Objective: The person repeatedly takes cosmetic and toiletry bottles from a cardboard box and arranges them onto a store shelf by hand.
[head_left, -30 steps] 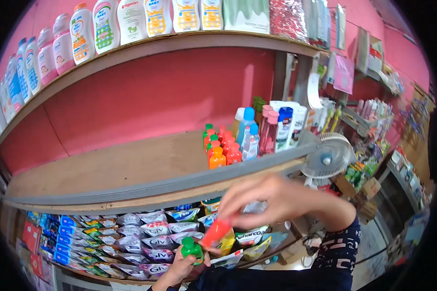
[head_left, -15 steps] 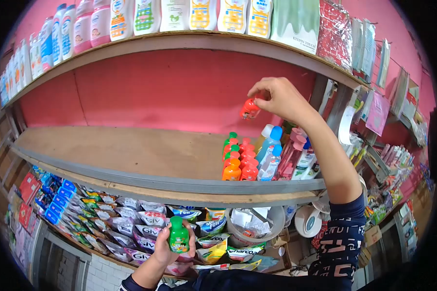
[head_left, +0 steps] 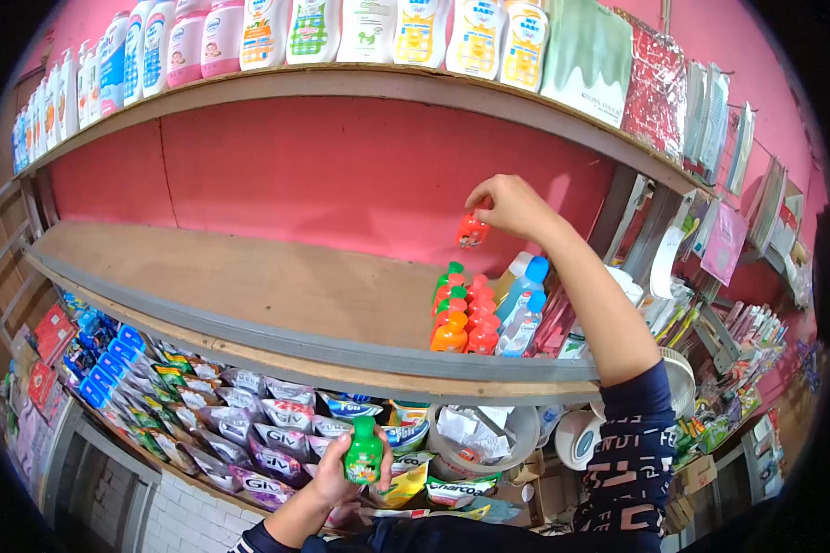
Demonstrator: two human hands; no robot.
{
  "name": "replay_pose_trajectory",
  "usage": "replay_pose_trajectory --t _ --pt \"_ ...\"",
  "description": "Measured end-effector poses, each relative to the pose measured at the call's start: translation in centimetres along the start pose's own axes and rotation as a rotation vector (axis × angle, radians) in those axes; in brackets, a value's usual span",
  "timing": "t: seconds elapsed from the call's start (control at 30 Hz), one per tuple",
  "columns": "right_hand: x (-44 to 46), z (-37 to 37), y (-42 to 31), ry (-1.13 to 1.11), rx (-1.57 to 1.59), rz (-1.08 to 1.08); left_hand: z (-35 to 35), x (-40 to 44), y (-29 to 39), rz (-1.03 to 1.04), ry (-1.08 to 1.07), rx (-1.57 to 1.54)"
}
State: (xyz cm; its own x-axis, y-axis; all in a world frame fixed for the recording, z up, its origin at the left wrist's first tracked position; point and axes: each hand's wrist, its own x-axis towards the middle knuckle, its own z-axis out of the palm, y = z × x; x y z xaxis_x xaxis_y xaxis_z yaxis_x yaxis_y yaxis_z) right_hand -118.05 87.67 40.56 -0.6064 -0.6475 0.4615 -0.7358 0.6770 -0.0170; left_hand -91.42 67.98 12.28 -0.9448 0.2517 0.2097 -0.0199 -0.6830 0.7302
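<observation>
My right hand grips a small red bottle by its cap, in the air in front of the pink back wall. Below it on the wooden shelf stand two short rows of small bottles: one mixes green and orange ones, with an orange bottle in front, the other is of red bottles. Blue-capped clear bottles stand just right of these. Low in front of me, my left hand is closed around a green bottle, held upright with its label facing me.
Lotion and baby-product bottles line the upper shelf. Under the middle shelf's grey front edge lie rows of pouches and a plastic tub holding papers. Hanging packets crowd the right side.
My right hand has lowered slightly with the red bottle, nearer the rows. The view has shifted a little, and the green bottle stays in my left hand.
</observation>
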Motion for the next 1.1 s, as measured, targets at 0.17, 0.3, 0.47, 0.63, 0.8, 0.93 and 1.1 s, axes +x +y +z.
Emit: replay_pose_trajectory --t 0.17,0.3,0.47,0.63,0.8,0.93,1.1 --pt "2.3 3.3 0.8 -0.168 0.055 0.073 -2.0 -1.6 -1.8 -0.096 0.009 -0.087" --pt "3.3 5.6 0.5 -0.371 0.198 0.247 -2.9 -2.3 -2.2 -0.076 0.005 -0.099" --pt "3.6 8.2 1.1 -0.48 0.228 0.284 -4.4 -2.6 -2.7 -0.086 0.034 -0.162" --pt "3.6 9.0 2.0 -0.464 0.197 0.201 -5.4 -2.4 -2.6 -0.111 0.051 -0.166" --pt "3.9 8.8 2.2 -0.548 0.253 0.286 -5.6 -1.8 -2.1 -0.117 0.035 -0.153" --pt "4.0 8.9 2.4 -0.565 0.215 0.259 -5.8 -1.4 -2.3 -0.12 0.024 -0.165" --pt "3.8 8.8 3.3 -0.528 0.161 0.163 -5.4 -0.7 -2.0 -0.13 -0.003 -0.128"
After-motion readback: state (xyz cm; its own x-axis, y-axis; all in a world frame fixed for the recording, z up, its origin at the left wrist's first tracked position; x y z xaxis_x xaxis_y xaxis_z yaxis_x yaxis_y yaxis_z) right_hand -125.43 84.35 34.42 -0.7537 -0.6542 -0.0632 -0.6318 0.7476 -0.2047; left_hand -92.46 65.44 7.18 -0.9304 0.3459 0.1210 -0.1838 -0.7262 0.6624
